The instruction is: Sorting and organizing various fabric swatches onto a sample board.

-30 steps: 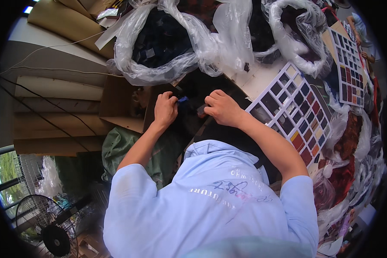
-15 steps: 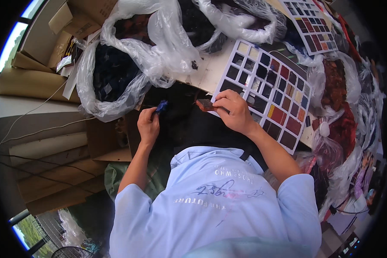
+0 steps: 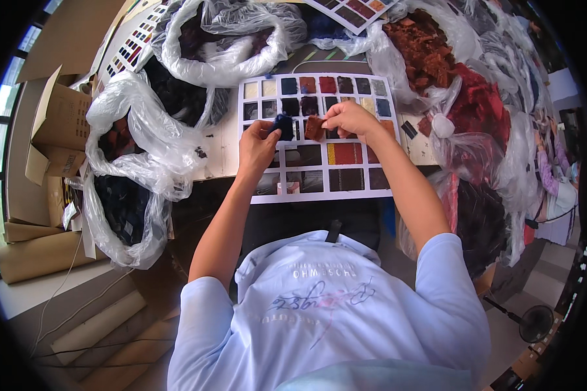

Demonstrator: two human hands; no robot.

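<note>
A white-bordered sample card (image 3: 259,197) with rows of coloured swatches lies before me on the table. Over its middle, my left hand (image 3: 257,146) pinches a dark blue fuzzy swatch (image 3: 282,128) between thumb and fingers. Just to the right, a rust-brown fuzzy swatch (image 3: 314,128) is gripped by the fingertips of my right hand (image 3: 351,118). The two swatches are close together, with a narrow gap between them. Whether either one touches the card cannot be made out.
Clear plastic bags of dark pieces (image 3: 120,212) stand at the left, beside an open cardboard box (image 3: 62,127). At the right are bags of rust-orange pieces (image 3: 421,52) and red pieces (image 3: 466,107). Further sample cards (image 3: 135,45) lie at the far side.
Both hands have moved from near the table's front edge to over the card, bringing the two swatches close together. My view has turned right, so the card now lies straight ahead.
</note>
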